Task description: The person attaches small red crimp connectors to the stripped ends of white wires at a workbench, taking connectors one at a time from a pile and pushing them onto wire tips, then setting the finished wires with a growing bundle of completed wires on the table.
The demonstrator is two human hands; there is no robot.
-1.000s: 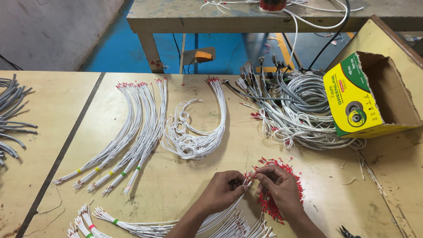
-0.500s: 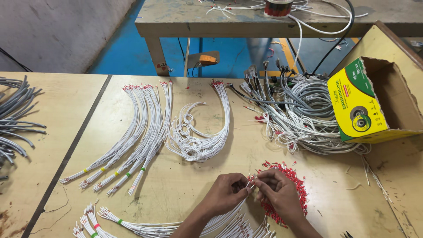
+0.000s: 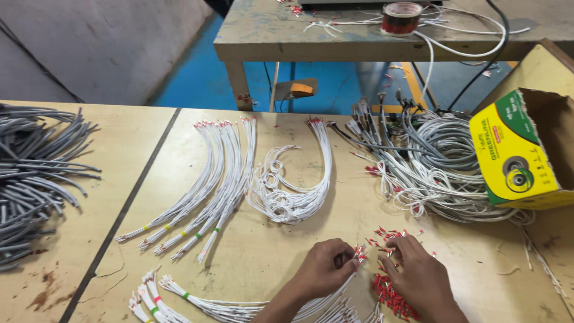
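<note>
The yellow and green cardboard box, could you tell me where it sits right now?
In the head view, the yellow and green cardboard box lies on its side at the table's right edge, against the tangled grey cable pile.

Wiring workshop, plywood workbenches (image 3: 287, 251), bundled white wires (image 3: 203, 185), tape roll (image 3: 402, 17)

The two hands now sit apart. A second ago they were joined over the pile of red ferrules (image 3: 391, 293). The left hand (image 3: 326, 272) now pinches the white wire ends (image 3: 359, 254) alone, just left of the pile. The right hand (image 3: 421, 278) has let go and lies spread across the pile. The cardboard box (image 3: 523, 152) appears lower and nearer the right edge, as the head camera has tilted up.
</note>
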